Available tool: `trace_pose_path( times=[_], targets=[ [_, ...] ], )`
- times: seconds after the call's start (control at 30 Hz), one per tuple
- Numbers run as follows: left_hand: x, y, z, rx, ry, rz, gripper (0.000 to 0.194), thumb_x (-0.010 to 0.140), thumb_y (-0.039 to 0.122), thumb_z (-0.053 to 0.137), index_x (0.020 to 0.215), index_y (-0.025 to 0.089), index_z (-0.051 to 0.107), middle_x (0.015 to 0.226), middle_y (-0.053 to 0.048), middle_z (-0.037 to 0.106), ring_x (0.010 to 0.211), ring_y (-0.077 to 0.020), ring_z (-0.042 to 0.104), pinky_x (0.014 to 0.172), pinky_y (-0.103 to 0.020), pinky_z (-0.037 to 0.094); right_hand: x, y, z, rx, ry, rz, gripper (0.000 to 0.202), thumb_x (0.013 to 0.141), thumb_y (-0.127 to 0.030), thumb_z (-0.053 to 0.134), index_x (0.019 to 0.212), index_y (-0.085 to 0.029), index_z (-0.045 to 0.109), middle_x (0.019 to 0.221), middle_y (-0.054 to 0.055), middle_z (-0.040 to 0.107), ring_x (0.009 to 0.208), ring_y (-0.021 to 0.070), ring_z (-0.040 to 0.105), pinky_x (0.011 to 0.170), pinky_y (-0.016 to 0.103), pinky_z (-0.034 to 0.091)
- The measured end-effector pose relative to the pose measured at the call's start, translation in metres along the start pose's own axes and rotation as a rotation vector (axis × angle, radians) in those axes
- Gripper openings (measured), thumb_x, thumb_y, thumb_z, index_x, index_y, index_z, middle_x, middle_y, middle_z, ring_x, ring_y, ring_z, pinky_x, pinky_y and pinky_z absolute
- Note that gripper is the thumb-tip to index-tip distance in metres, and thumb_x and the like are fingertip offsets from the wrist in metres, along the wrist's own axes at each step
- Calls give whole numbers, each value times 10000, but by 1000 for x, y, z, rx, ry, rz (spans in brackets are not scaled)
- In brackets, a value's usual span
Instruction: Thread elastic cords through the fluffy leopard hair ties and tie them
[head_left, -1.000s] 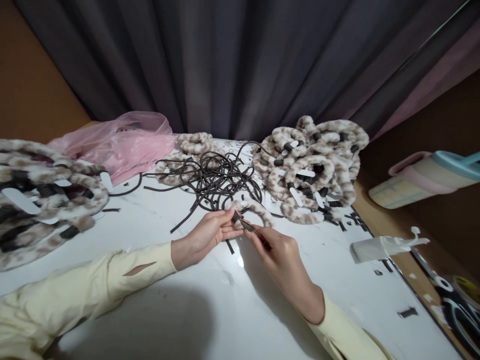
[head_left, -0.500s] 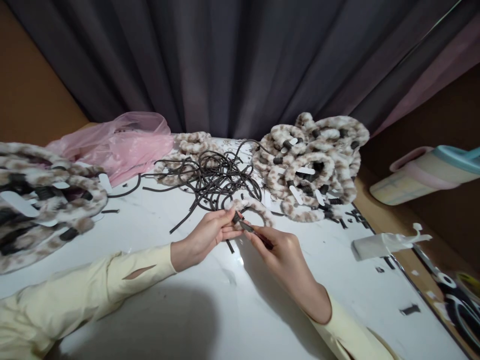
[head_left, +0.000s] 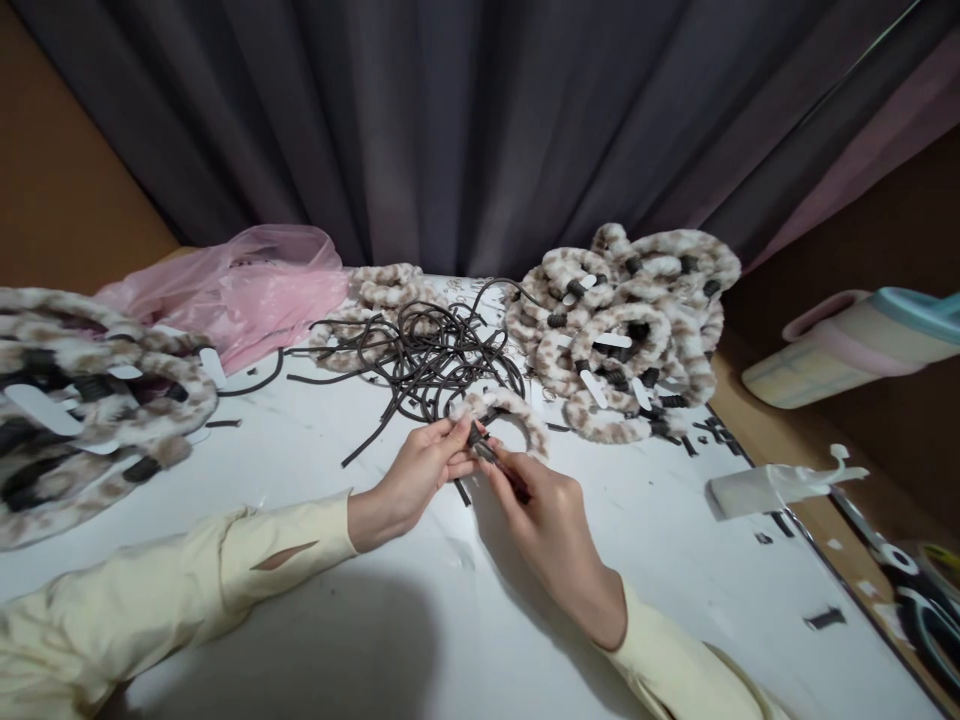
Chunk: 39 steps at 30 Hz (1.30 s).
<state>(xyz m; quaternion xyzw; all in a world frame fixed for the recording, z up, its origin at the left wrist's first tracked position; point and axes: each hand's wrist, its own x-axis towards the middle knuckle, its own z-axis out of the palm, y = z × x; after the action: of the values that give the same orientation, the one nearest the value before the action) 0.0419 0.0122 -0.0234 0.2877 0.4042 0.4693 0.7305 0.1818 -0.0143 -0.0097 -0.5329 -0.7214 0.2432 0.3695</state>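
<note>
My left hand (head_left: 424, 465) pinches a fluffy white-and-brown ring (head_left: 536, 425) where dark cord (head_left: 475, 437) is wrapped round it. A cord end (head_left: 462, 492) sticks out below those fingers. In my right hand (head_left: 544, 510) is a small tool with a grey metal tip (head_left: 486, 452) and a dark reddish handle (head_left: 517, 485); the hand hides its exact kind. The metal tip touches or nearly touches the wrapped cord. Behind both hands lies a tangle of dark cords (head_left: 442, 350).
Piles of similar fluffy rings stand at the right (head_left: 694, 330) and left (head_left: 187, 385). A pink plastic bag (head_left: 285, 290) lies at the back. On the right are a tumbler (head_left: 847, 345), a white bottle (head_left: 757, 490), scissors (head_left: 930, 620) and cord scraps (head_left: 825, 618).
My right hand has shifted slightly left, bringing the tool's tip further over the wrapped cord. My left hand keeps hold of the ring in nearly the same place.
</note>
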Motion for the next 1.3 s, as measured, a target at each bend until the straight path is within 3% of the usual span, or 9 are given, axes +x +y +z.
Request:
trace_pose_path(
  times=[0.1,0.3,0.53,0.7,1.1,1.3],
  targets=[
    [-1,-1,2,-11,35,20,199,825,310,610,859,114,613,856,-77,685,832,-165,652,823,-299,501,-2,-1,5,5,21,-21,253,864,-272,438,788,-126,630,686,62,658,521,124,521,520,223,386],
    [-2,-2,4,-10,53,50,248,792,363,641,842,123,610,845,-84,688,824,-182,656,825,-330,497,5,-5,5,144,-60,230,300,843,-358,488,712,-137,642,626,26,628,546,120,485,509,219,357],
    [-2,0,5,17,18,70,268,775,375,656,864,128,605,863,-73,690,826,-166,655,782,-278,498,5,-4,6,144,-35,185,325,844,-361,465,637,-140,581,560,-5,552,517,100,422,494,212,326],
    [0,-3,5,57,21,97,248,719,298,721,807,130,561,810,-61,698,783,-158,663,718,-244,508,5,-6,6,165,-24,187,307,846,-354,464,673,-138,596,594,4,589,522,100,430,503,211,337],
    [-2,-6,4,164,49,164,290,701,351,720,828,138,569,717,-14,698,707,-161,669,717,-268,516,3,-5,9,148,3,124,276,865,-314,439,646,-169,523,585,4,572,494,105,442,490,217,346],
    [2,-4,4,158,60,162,269,714,353,707,792,133,572,776,-50,713,729,-167,674,718,-269,521,0,-1,12,154,9,106,282,873,-325,448,635,-178,479,609,7,583,505,103,468,495,210,348]
  ],
)
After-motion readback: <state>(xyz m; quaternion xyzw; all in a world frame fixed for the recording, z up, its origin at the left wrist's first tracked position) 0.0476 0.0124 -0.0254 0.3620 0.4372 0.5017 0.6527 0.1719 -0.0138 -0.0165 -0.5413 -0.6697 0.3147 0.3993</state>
